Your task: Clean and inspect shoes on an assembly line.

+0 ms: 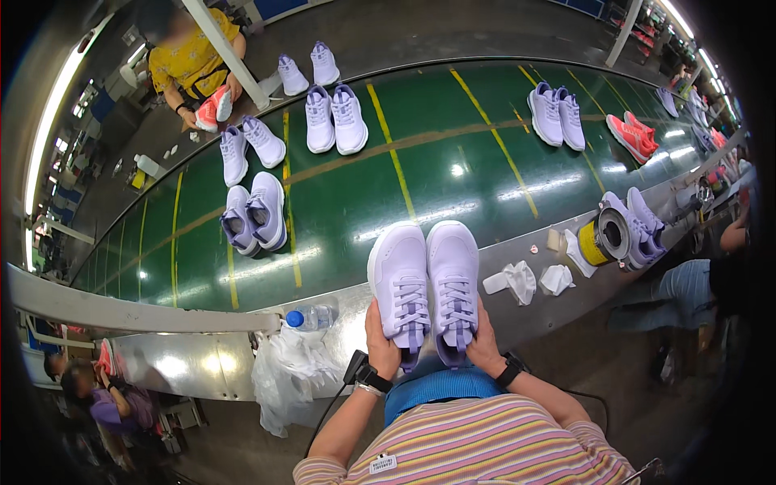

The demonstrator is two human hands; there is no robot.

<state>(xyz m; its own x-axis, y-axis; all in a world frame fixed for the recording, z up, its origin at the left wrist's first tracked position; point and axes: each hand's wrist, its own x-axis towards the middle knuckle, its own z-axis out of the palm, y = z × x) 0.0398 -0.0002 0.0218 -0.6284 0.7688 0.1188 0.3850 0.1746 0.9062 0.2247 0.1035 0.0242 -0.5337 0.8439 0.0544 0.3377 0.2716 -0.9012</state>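
i have a pale lilac pair up in front of me, the left shoe (400,267) and the right shoe (454,265) side by side, uppers showing, laces done up, toes pointing away toward the green belt (453,174). my left hand (381,343) and my right hand (486,343) each grip one shoe from its outer side near the heel, fingers closed around it, though i cannot see the tips underneath. the pair seems to be lifted over the near edge of the metal surface (352,323); how high, i cannot tell. i take this step to be looking the two over as a matched set, or lining them up to set down. if the belt is where they go, the next move calls for a level reach forward, onto the stretch between the lilac pair on my left (256,217) and the one on my right (558,117), then an even release, staying clear of the crumpled white paper (521,284) and the blue-capped bottle (313,317)
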